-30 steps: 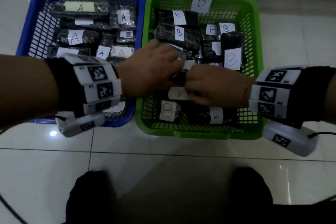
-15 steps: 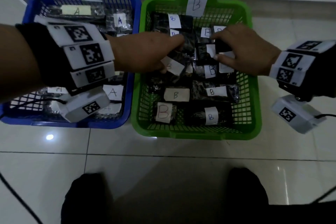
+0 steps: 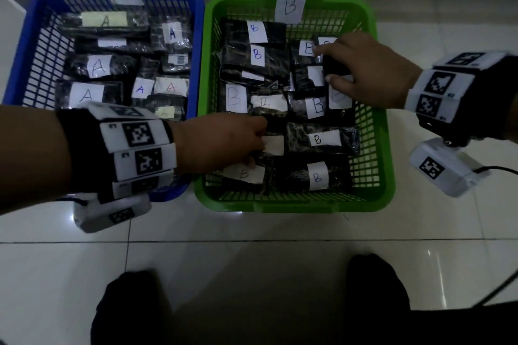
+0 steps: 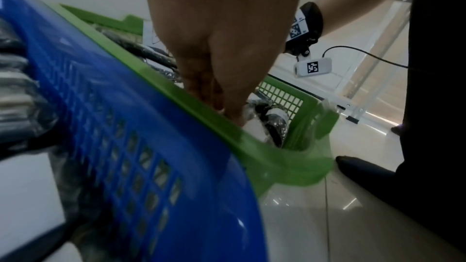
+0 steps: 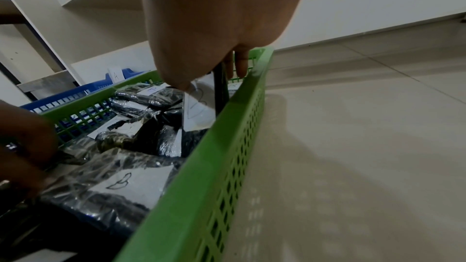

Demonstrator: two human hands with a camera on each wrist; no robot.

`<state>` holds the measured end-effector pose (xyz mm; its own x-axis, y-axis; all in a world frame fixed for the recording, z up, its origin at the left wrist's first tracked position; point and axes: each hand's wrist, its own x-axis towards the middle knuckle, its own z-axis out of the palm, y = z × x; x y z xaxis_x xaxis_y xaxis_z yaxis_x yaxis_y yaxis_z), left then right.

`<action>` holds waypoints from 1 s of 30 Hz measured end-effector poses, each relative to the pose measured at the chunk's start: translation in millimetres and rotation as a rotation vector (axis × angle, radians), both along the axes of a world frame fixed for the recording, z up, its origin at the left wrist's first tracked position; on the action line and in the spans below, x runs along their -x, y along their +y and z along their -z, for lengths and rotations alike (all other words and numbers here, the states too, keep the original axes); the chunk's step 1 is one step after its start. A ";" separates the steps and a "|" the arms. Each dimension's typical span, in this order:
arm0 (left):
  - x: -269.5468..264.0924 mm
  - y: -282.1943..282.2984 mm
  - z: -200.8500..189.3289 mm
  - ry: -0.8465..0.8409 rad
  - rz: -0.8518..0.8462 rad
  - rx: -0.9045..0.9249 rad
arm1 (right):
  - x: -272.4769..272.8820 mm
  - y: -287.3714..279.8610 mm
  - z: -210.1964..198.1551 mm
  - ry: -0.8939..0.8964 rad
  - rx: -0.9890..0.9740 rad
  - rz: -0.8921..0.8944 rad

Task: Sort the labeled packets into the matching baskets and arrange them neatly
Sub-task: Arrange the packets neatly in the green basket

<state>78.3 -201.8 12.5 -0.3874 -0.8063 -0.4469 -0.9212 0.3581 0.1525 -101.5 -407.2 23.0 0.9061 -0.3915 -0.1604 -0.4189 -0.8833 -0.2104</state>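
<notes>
The green basket tagged B holds several black packets with white B labels. Beside it on the left, the blue basket tagged A holds several A packets. My left hand reaches over the blue basket's front corner into the green one. Its fingers and thumb pinch a packet with a white label near the front left. My right hand is at the back right of the green basket and grips a black packet. In the right wrist view that packet stands on edge against the basket wall.
Both baskets sit side by side on a glossy white tiled floor close to a wall. My two dark feet stand in front of them. A cable trails from the right wrist camera.
My left hand has dropped from the middle of the green basket to its front left. The right hand has stayed at the back right, holding the black packet.
</notes>
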 end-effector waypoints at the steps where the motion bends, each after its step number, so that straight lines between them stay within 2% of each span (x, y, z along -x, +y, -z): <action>1: -0.5 -1.4 1.3 -0.007 -0.009 -0.006 | -0.3 0.4 -0.1 0.002 0.002 -0.001; 4: 1.2 -1.3 2.8 -0.031 -0.070 -0.079 | -0.9 2.1 -0.3 -0.003 -0.003 -0.014; 8: 6.4 4.3 2.1 -0.036 0.004 -0.042 | -1.8 4.1 -0.1 0.004 -0.029 0.005; 14: 15.4 5.7 8.7 -0.080 -0.009 -0.038 | -3.6 4.8 0.6 0.017 -0.046 0.017; 17: 18.6 2.2 11.3 -0.087 -0.033 -0.056 | -5.7 6.9 -0.8 -0.016 -0.115 0.067; 23: 14.6 16.6 16.6 -0.181 0.032 0.059 | -10.1 6.6 -9.2 -0.087 -0.271 0.212; 26: 11.1 25.2 19.8 -0.172 0.078 0.149 | -12.8 0.3 -19.4 -0.064 -0.338 0.268; 30: 13.2 24.8 18.9 -0.130 0.127 0.235 | -13.2 -5.0 -29.6 0.004 -0.324 0.248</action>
<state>65.1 -177.0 -6.3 -0.4436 -0.8423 -0.3063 -0.8730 0.4834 -0.0650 -88.3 -412.3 52.6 0.7896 -0.5269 -0.3146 -0.6124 -0.6432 -0.4596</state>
